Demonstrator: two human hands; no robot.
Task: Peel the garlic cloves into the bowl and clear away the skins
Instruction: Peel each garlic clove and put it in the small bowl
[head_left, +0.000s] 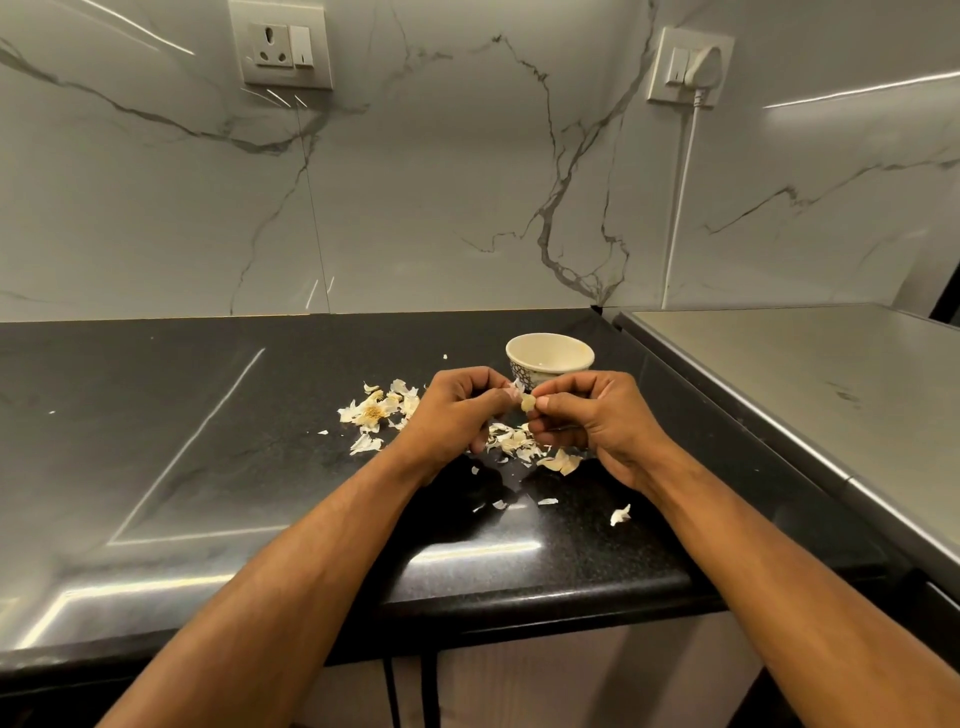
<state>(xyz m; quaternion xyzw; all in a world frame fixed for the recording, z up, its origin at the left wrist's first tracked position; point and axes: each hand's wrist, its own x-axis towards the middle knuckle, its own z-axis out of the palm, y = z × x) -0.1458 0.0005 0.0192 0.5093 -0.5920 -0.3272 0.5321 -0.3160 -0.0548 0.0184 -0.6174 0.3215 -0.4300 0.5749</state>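
While both hands meet over the black counter (208, 415), working 1 garlic clove (528, 402) between them — left hand (457, 410) curled, fingertips pinching the clove's left side, right hand (592, 415) curled too, thumb and forefinger nipping its right edge. Held just in front of the small bowl (549, 360), above the counter and not yet over the rim. Hard to tell how much skin is left on it. Loose skins (511, 441) scattered under and left of the hands, with a spent garlic base (373, 413) among them. Risks from here — a slippery clove squirting out of 2 tight pinches and landing in the litter, or a flick of skin dropping into the bowl. Could also knock the bowl, sitting so near the knuckles.
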